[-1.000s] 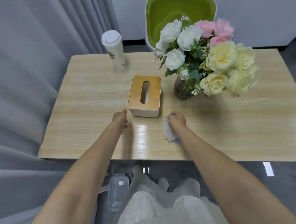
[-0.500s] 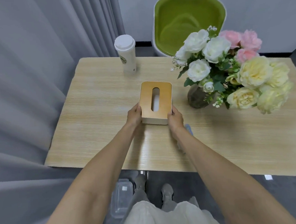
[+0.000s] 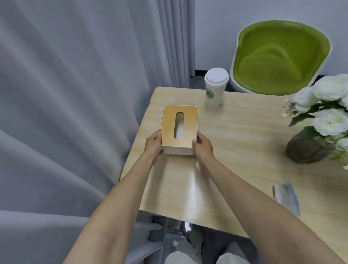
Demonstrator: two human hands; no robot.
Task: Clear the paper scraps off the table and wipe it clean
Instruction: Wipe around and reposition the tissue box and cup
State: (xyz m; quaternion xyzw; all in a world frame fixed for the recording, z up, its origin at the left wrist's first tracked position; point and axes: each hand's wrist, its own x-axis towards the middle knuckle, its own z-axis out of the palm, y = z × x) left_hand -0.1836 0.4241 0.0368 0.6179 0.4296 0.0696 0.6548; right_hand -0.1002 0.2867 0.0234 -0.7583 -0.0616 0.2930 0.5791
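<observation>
Toward the table's (image 3: 242,147) 10 o'clock corner, the left hand (image 3: 153,144) grips the tissue box (image 3: 179,127) at its 9 o'clock side, the right hand (image 3: 203,148) at 3 o'clock, fingers curled round it. At 4 o'clock from there the wipe (image 3: 285,196) lies unheld. No paper scraps show, so clearing looks done; wiping seems unfinished

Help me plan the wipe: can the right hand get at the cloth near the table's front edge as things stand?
Probably yes. The right hand grips the tissue box, so it must let go first; the cloth lies beside that forearm on bare table, nothing standing between.
</observation>
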